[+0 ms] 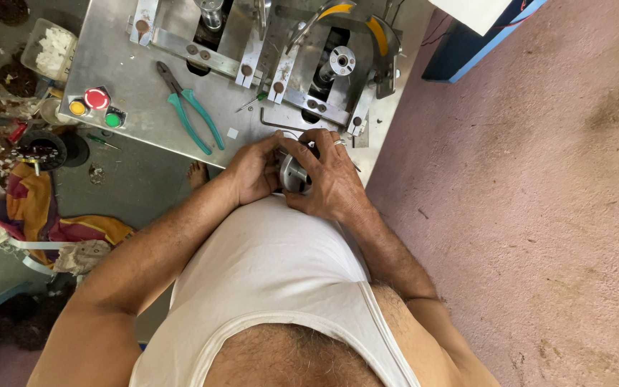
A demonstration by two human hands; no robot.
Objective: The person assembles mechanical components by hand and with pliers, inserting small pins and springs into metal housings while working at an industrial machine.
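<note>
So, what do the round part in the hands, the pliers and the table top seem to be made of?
The round part, held between the left hand and right hand, looks like machined metal: grey, with a dull shine. The pliers seem to be dark steel with green handles, probably plastic or rubber sleeves. The table top looks like brushed steel sheet: pale, with soft reflections.

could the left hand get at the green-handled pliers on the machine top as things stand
Probably yes: the pliers lie bare on the steel top, nothing over them. But the left hand now grips the round metal part.
</note>
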